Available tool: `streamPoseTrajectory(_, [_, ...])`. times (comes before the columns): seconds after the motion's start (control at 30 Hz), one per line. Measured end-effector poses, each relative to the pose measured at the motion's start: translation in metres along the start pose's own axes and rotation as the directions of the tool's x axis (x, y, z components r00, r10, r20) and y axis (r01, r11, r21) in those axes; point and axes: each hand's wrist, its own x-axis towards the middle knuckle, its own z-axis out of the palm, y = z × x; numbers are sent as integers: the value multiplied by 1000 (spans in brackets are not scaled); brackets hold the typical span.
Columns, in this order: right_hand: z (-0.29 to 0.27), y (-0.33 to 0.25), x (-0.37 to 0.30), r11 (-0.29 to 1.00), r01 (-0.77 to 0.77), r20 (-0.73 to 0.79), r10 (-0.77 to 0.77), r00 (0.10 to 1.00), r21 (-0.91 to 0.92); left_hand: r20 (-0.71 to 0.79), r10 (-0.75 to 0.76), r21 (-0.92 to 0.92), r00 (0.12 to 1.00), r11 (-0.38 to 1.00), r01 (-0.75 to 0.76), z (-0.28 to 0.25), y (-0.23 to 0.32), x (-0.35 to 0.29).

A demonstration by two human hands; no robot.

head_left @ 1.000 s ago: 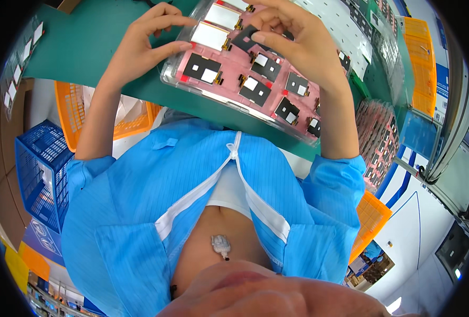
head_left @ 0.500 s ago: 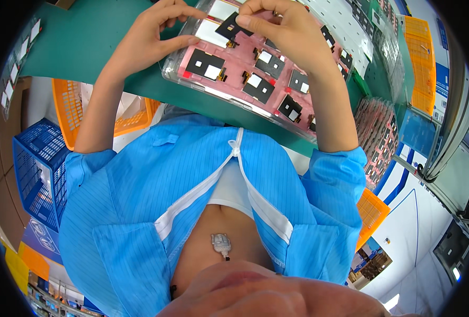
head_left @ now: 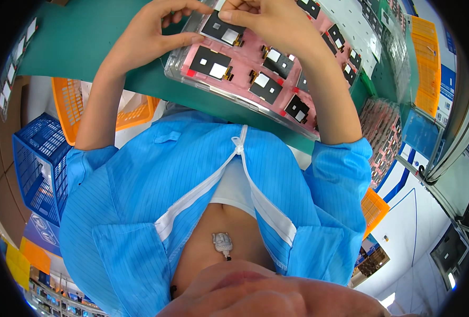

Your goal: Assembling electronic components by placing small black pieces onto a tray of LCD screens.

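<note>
A clear plastic tray (head_left: 174, 70) with a pink lining lies at an angle on the green table. In it sit several small flat panels with thin connector tails, such as the black-covered panel (head_left: 211, 62) at the near left corner. At the top, a black rectangular sheet (head_left: 211, 27) with pale cut-outs lies over a panel. My right hand (head_left: 276, 24) pinches that sheet's far edge between thumb and bent fingers; the fingertips are partly hidden. My left hand (head_left: 147, 37) is open beside the panel's left edge, thumb and forefinger apart.
Perforated white sheets (head_left: 345, 24) lie beyond the tray at the right. A stack of similar trays (head_left: 379, 134) stands right of my arm. Orange baskets (head_left: 68, 105) and a blue basket (head_left: 39, 164) are at the left below the table. Another orange basket (head_left: 424, 63) stands far right.
My right hand has brought the black sheet down and left, from tilted above the white panel to lying over it. The tray has shifted slightly right; my left hand stays nearly still.
</note>
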Motion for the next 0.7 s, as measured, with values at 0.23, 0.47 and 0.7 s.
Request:
streamPoseTrajectory(0.23, [0,-4,0,996,-69,-4,69,998,-49,6,-10,-17,1000,1000,10,-1,1,2])
streamPoseTrajectory(0.47, [2,-3,1,996,-74,5,75,997,-39,6,-21,-21,1000,1000,21,-1,2,1])
streamPoseTrajectory(0.7, [2,0,3,998,-62,16,63,998,-27,0,-28,-37,1000,999,28,0,3,2])
